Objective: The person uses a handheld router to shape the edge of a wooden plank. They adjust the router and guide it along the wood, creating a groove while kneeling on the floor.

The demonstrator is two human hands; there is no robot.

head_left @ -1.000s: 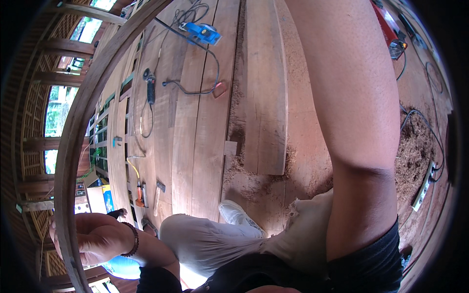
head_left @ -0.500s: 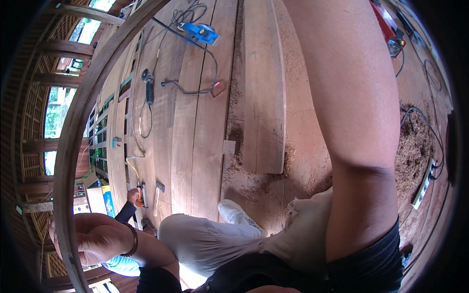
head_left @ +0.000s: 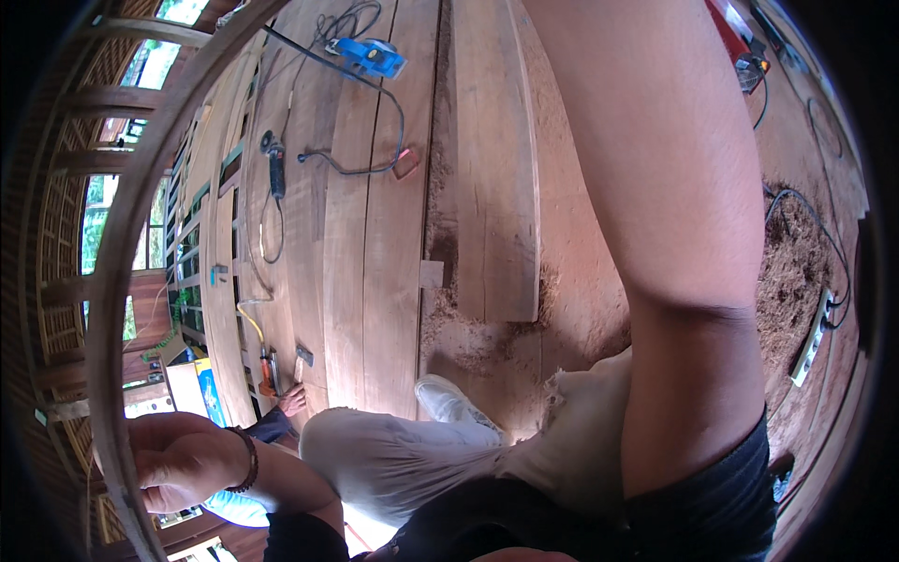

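My left hand (head_left: 187,464), with a beaded bracelet at its wrist, is closed round a long wooden strip (head_left: 110,281) at the lower left. The strip rises along the left side and runs out past the top edge, looking bent by the lens. My right arm (head_left: 693,187) stretches up across the right half; its hand lies beyond the top edge, out of sight. Below the strip, wide planks (head_left: 393,234) lie on the floor, and another board (head_left: 496,187) rests near the middle.
A blue power planer (head_left: 372,58), an angle grinder (head_left: 275,164) and cords lie on the planks. A co-worker's hand (head_left: 293,401) is at a hammer (head_left: 304,356), beside an orange air tool (head_left: 269,375). Shavings (head_left: 796,272) and a white power strip (head_left: 813,342) are at right.
The wooden strip and my left hand have shifted slightly in view, the strip a little left. The co-worker's hand has moved from the orange tool to the hammer.
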